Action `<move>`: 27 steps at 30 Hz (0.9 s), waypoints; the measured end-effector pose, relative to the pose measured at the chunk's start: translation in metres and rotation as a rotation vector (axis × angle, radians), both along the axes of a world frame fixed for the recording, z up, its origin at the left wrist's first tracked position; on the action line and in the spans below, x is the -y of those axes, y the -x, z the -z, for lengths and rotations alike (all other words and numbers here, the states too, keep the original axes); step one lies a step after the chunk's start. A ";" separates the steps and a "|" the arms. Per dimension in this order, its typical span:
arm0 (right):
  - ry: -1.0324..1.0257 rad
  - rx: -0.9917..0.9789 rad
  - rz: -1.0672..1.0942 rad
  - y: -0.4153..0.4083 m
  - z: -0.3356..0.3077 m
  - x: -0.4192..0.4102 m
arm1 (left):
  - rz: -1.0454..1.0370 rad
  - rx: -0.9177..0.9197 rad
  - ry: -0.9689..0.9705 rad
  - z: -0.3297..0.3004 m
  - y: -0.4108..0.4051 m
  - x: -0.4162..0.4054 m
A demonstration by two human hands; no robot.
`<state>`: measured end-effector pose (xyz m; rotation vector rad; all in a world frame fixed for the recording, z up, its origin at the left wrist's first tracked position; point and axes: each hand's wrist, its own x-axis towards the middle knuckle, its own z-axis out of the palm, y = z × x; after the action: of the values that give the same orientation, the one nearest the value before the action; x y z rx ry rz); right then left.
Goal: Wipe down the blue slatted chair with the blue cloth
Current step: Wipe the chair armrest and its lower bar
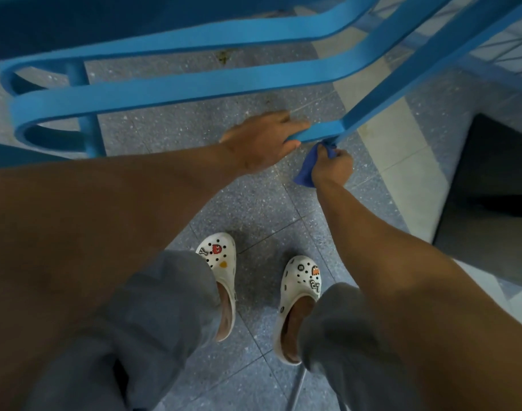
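Hands meet at the near corner of the blue slatted chair [176,90], where a slat bends into a rail running far and right; the left hand [261,140] curls over that slat just left of the joint, while the right hand [332,167], nearer the rail, grips the bunched blue cloth [305,172] against its underside. Cloth hangs dark and crumpled below the fingers; the rail's long axis climbs away rightward, probably the next stretch to wipe.

place: indoor tiled room, type unclear | evidence: speckled terrazzo floor [170,129]; blue slatted chair [176,90]
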<state>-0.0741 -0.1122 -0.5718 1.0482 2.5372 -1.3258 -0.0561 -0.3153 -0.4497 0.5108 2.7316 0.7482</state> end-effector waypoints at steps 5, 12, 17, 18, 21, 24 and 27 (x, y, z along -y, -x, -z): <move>0.001 -0.082 -0.030 -0.009 0.001 -0.013 | 0.005 -0.001 -0.009 0.003 -0.002 -0.002; -0.054 0.189 -0.107 -0.007 0.010 -0.033 | 0.031 -0.061 -0.028 0.002 -0.002 -0.001; 0.085 0.126 -0.093 -0.022 0.012 -0.042 | 0.042 -0.090 -0.017 0.004 -0.001 -0.003; 0.123 0.096 -0.099 -0.024 0.013 -0.041 | 0.038 -0.094 -0.018 0.004 -0.001 -0.003; 0.242 -0.002 -0.050 -0.021 0.010 -0.029 | 0.031 -0.087 -0.032 0.004 -0.001 -0.002; 0.347 -0.040 0.048 -0.005 0.012 -0.017 | 0.030 -0.086 -0.028 0.005 0.000 -0.004; 0.325 0.046 0.106 0.007 0.024 -0.009 | 0.024 -0.086 -0.014 0.005 0.001 -0.004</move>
<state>-0.0808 -0.1030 -0.5961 1.1390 2.1597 -1.6490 -0.0567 -0.3112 -0.4546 0.5906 2.7953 0.7566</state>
